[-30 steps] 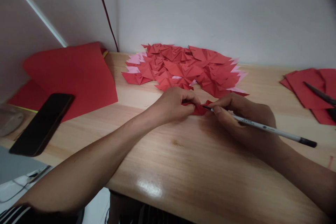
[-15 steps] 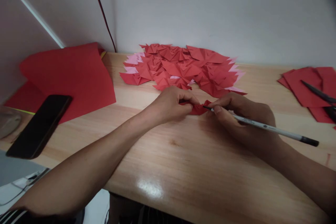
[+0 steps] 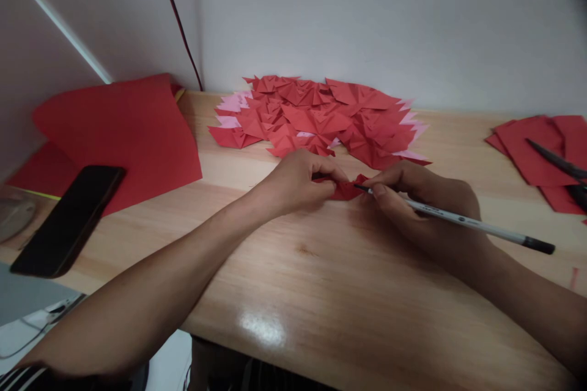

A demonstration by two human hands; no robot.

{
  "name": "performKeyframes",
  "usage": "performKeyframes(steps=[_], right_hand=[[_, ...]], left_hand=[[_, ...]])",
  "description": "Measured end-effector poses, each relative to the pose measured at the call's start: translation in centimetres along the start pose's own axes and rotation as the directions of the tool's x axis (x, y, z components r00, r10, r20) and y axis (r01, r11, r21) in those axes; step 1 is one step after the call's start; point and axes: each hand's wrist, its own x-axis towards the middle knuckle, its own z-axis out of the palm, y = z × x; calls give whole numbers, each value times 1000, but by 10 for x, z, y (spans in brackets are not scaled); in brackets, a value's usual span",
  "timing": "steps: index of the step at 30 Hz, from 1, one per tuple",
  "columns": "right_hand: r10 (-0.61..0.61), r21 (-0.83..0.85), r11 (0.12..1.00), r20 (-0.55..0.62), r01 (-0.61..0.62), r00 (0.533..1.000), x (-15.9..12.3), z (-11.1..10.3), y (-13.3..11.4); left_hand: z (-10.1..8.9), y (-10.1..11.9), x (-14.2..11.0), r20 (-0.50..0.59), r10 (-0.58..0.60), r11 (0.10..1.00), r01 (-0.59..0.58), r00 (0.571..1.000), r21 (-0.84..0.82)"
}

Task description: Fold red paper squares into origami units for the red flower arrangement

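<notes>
A small folded red paper piece (image 3: 345, 190) lies on the wooden table between my hands. My left hand (image 3: 306, 182) is closed on its left side, with thumb and forefinger together at the paper. My right hand (image 3: 417, 195) grips a white pen (image 3: 463, 220) with a black end, its dark tip at the right part of the paper. Fingers of my right hand cover part of the paper's right edge. Just behind my hands spreads a pile of folded red and pink paper pieces (image 3: 316, 119).
At the left lie large red paper sheets (image 3: 132, 134) and a black phone (image 3: 68, 220). Black scissors (image 3: 557, 162) rest on red paper cut-outs (image 3: 518, 143) at the far right. A wall (image 3: 367, 24) bounds the table (image 3: 275, 281) at the back; a dark cable (image 3: 178, 21) runs down it.
Almost nothing differs. The pen's rear end has shifted very slightly to the left; my left hand keeps its place on the paper.
</notes>
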Motion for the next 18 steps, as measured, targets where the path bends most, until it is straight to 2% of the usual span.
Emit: performKeyframes(steps=[18], right_hand=[[39,-43,998,19,-39,999,0,-1,0]], left_hand=[[-1,2,0,1,-10,1000,10,1000,0]])
